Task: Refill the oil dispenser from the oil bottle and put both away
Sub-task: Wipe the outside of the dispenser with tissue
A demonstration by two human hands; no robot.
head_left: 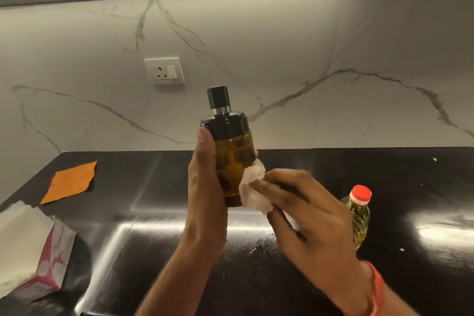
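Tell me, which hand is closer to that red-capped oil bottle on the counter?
Right. The right hand, pinching a white tissue, overlaps the oil bottle in view. The left hand grips the oil dispenser farther left.

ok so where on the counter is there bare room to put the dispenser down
Bare black counter lies between the orange cloth and the hands, and right of the oil bottle. The front left is crowded by the tissue pack.
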